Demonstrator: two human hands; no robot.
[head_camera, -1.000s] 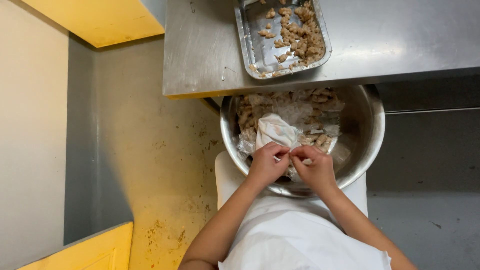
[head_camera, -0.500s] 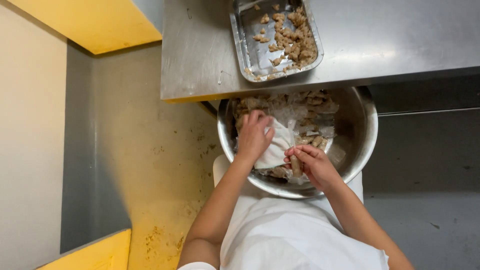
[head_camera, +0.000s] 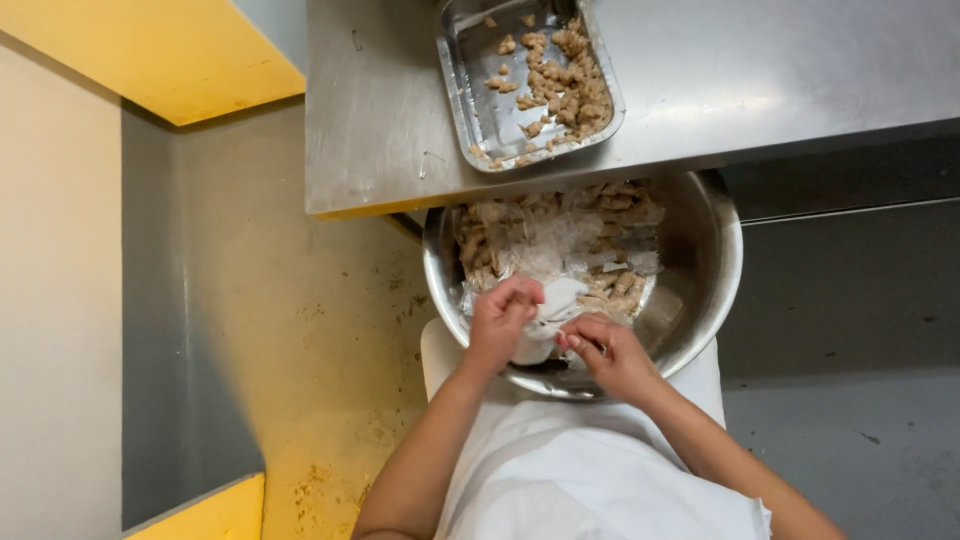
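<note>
The left hand (head_camera: 502, 318) and right hand (head_camera: 604, 352) meet low in one steel bowl (head_camera: 700, 290), fingers closed on a crumpled white wrapper (head_camera: 556, 305); the wrapper's long axis runs from the hands up and away toward the counter (head_camera: 380, 120); clear plastic (head_camera: 575, 235) and brown meat pieces (head_camera: 480, 245) lie behind it; one foil tray (head_camera: 480, 95) of similar pieces sits on the counter, just above the bowl.
</note>
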